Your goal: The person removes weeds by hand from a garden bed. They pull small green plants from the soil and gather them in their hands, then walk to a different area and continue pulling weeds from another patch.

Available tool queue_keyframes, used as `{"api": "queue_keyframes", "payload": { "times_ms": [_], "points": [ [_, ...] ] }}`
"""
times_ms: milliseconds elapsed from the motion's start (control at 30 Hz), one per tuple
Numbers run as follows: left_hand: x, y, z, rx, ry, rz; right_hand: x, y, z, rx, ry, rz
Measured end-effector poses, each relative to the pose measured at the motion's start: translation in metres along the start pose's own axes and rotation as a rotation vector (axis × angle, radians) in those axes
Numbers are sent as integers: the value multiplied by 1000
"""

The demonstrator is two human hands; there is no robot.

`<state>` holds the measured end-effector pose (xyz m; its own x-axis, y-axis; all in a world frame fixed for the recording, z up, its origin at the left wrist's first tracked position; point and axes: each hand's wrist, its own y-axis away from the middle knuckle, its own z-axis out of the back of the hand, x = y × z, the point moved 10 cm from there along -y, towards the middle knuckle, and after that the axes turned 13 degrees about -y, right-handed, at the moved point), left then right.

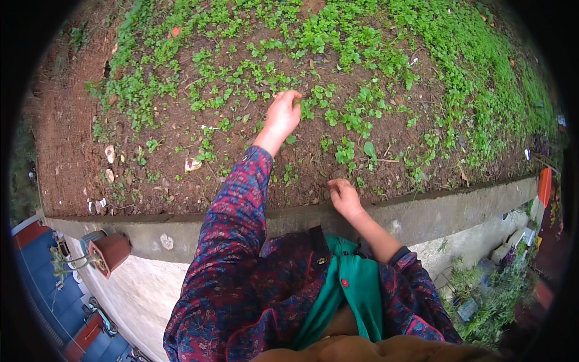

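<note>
My left hand reaches out over the garden bed, its curled fingers beside small leafy green plants. Whether something is pinched between its fingers, I cannot tell. Nearer to me, my right hand is held low over the brown soil, just past the concrete edge, with its fingers bent. Its fingertips point left, and whether they hold anything is unclear. A small clump of green leaves grows in front of it, with a broader single leaf to the right.
A concrete curb runs between me and the bed. A brown plant pot stands at the lower left, beyond the curb. A printed wrapper lies on the soil. Dense greenery covers the right side, and an orange object is at the curb's right end.
</note>
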<state>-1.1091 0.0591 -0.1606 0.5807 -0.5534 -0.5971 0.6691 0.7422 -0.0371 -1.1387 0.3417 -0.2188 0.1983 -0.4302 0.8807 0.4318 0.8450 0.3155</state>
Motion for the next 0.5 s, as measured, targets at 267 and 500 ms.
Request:
{"api": "queue_keyframes", "payload": {
  "times_ms": [267,500],
  "points": [
    [19,-50,-91,392,-367,-106,38,-82,32,-143,-92,120],
    [24,-53,-109,417,-414,-133,54,-221,73,-277,119,197]
  ]
}}
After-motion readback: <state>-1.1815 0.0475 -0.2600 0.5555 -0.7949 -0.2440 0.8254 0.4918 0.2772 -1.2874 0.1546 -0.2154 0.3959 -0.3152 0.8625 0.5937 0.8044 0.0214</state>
